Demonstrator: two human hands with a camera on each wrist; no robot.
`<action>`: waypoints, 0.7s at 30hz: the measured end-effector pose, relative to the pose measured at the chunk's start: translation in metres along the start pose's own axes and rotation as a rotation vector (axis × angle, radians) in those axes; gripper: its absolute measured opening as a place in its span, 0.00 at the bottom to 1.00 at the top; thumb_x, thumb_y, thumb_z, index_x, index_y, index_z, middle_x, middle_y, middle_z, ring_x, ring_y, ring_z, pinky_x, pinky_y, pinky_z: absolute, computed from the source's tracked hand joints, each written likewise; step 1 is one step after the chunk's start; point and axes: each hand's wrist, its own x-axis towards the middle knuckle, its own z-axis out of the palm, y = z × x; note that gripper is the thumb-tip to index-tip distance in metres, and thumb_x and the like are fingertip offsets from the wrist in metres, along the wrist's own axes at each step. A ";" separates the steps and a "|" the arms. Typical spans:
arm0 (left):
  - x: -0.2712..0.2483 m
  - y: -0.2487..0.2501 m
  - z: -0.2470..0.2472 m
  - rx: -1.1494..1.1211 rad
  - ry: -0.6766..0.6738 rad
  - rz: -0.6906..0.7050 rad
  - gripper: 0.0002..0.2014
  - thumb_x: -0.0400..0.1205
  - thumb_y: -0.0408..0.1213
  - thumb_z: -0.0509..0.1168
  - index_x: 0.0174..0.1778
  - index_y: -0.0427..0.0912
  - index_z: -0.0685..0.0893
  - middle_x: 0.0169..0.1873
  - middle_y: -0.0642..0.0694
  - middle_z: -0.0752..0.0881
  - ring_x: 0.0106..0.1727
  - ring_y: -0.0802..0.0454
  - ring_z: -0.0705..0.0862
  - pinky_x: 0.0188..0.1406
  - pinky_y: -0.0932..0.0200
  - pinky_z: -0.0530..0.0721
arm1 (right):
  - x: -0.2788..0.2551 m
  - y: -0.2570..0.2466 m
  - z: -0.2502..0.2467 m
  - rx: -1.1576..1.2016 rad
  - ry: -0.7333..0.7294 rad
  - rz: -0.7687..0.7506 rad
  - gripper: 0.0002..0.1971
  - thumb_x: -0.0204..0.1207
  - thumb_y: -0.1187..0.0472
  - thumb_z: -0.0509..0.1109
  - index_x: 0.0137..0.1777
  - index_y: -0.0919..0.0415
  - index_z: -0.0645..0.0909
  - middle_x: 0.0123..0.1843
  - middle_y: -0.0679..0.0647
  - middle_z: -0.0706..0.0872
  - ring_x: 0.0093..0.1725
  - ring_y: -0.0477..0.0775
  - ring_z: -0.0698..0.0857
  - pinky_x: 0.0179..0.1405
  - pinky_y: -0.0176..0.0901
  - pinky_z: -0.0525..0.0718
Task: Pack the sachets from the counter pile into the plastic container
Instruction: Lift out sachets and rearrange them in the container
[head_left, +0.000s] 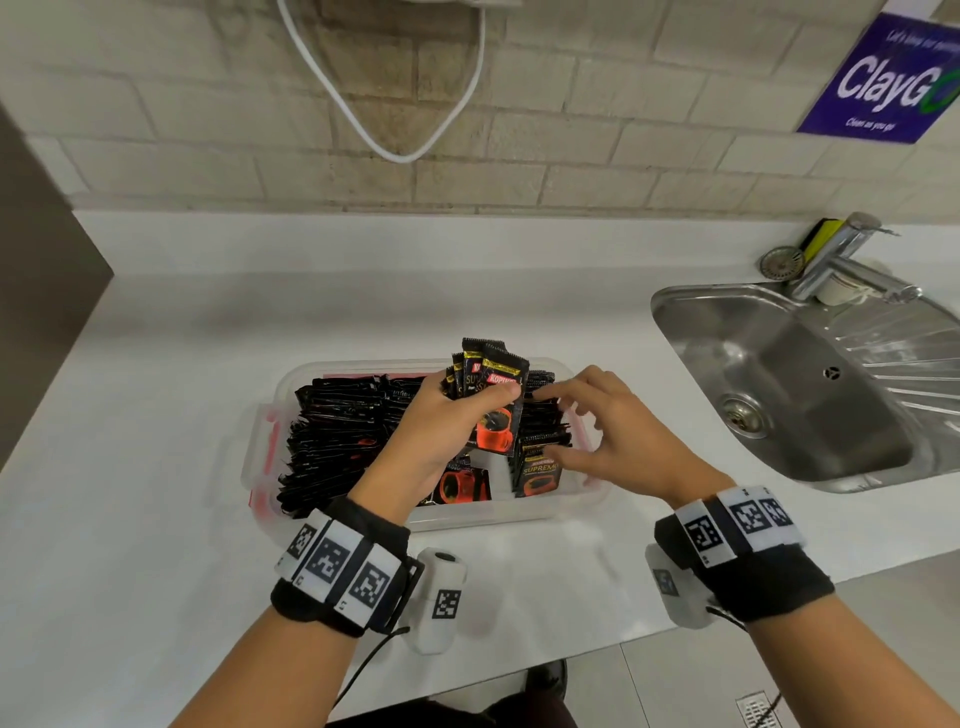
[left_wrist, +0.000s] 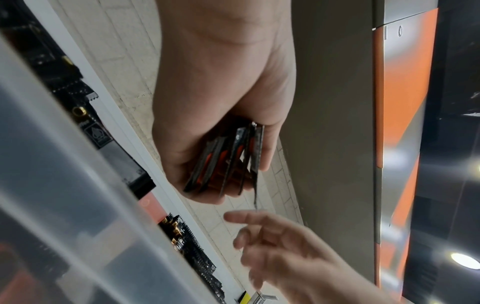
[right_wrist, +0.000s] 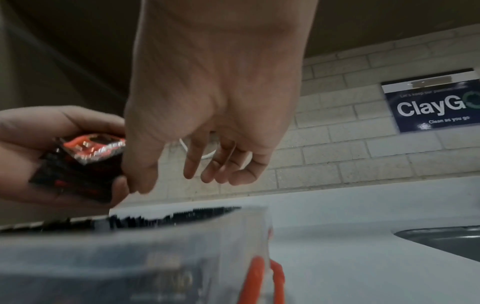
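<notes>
Frame centre: sachets (head_left: 491, 400) being gripped by left hand (head_left: 436, 431) above container (head_left: 265, 447); right hand (head_left: 618, 436) being held beside, fingers (head_left: 550, 392) spread, empty.

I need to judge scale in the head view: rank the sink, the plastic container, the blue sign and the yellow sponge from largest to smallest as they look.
1. Plastic container and sink: look alike and the sink is cut off, so unranked.
2. Blue sign, also cut off.
3. Yellow sponge.

The left hand (head_left: 441, 431) grips a fanned bunch of black coffee sachets (head_left: 491, 387) over the clear plastic container (head_left: 519, 514) on the white desk (head_left: 156, 389). The right hand (head_left: 618, 431), fingers spread, hovers just beside them.
</notes>
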 end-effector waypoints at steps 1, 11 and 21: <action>0.000 0.001 0.002 0.025 -0.012 0.021 0.10 0.77 0.43 0.78 0.39 0.67 0.91 0.42 0.60 0.93 0.45 0.68 0.89 0.46 0.61 0.76 | 0.001 -0.004 -0.005 0.039 0.029 0.006 0.26 0.74 0.52 0.79 0.73 0.47 0.79 0.55 0.43 0.78 0.54 0.43 0.78 0.50 0.28 0.74; -0.006 0.003 0.013 0.117 -0.114 0.113 0.10 0.75 0.45 0.80 0.50 0.60 0.92 0.49 0.56 0.93 0.54 0.60 0.90 0.62 0.51 0.84 | 0.016 -0.033 -0.025 0.532 0.134 0.080 0.18 0.69 0.46 0.79 0.56 0.53 0.89 0.47 0.53 0.92 0.43 0.53 0.91 0.50 0.49 0.88; -0.009 0.008 0.000 -0.038 -0.007 0.148 0.06 0.83 0.45 0.72 0.47 0.52 0.94 0.45 0.48 0.93 0.46 0.54 0.92 0.49 0.58 0.90 | 0.012 -0.009 -0.036 0.709 0.151 0.083 0.06 0.69 0.59 0.80 0.45 0.56 0.91 0.43 0.57 0.93 0.39 0.58 0.87 0.43 0.44 0.85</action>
